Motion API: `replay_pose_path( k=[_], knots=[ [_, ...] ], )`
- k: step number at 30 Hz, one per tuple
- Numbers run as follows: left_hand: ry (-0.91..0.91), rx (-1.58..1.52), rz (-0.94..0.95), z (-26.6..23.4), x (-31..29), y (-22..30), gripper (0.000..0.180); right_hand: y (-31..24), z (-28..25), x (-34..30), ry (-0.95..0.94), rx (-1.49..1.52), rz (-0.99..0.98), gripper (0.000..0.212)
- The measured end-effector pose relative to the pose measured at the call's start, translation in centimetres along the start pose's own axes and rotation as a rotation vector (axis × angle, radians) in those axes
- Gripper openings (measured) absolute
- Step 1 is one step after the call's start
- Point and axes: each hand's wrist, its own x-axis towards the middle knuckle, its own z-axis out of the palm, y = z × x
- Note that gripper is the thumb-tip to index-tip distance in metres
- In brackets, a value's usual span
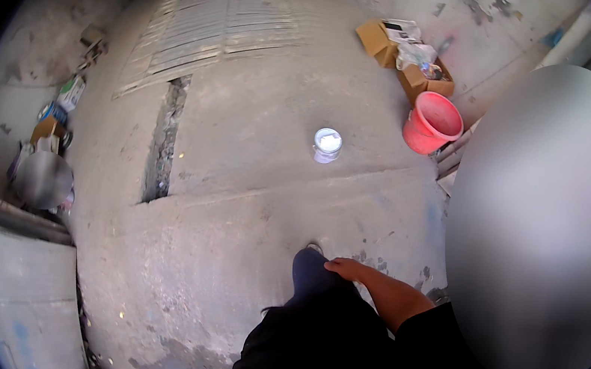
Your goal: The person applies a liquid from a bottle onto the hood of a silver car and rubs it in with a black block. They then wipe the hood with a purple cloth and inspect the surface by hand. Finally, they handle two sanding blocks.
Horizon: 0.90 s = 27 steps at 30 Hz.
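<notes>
My right hand (pixel 345 268) hangs beside my dark trouser leg (pixel 309 273), its fingertips at or against the cloth. Most of its fingers are too small or turned away to make out, and no held thing shows. The bare forearm comes out of a black sleeve. Of my left side there is only a sliver of skin at the lower edge; the hand itself is out of view. Ahead on the concrete floor stands a small white pail (pixel 326 146), well apart from my hand, with something white at its top.
A red bucket (pixel 432 124) and open cardboard boxes (pixel 414 80) with plastic bags stand by the right wall. A narrow rubble-filled trench (pixel 166 140) cuts the floor at left, below slatted boards (pixel 217 19). Clutter lines the left wall. A grey blur covers the right side.
</notes>
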Motion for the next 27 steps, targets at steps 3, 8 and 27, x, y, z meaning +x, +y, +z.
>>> replay_pose_path(
  k=[3,8,27],
  knots=[
    [0.005,0.093,0.048,-1.9,2.6,3.0,0.053,0.8,-0.7,-0.3,-0.157,0.306,0.355,0.057],
    [0.001,0.194,0.122,-2.4,6.0,9.9,0.048,4.1,-1.3,0.7,0.048,0.181,0.302,0.049],
    [0.010,0.400,0.260,-9.4,11.0,33.4,0.026,3.7,-16.5,2.5,0.126,-0.098,0.323,0.049]
  ],
)
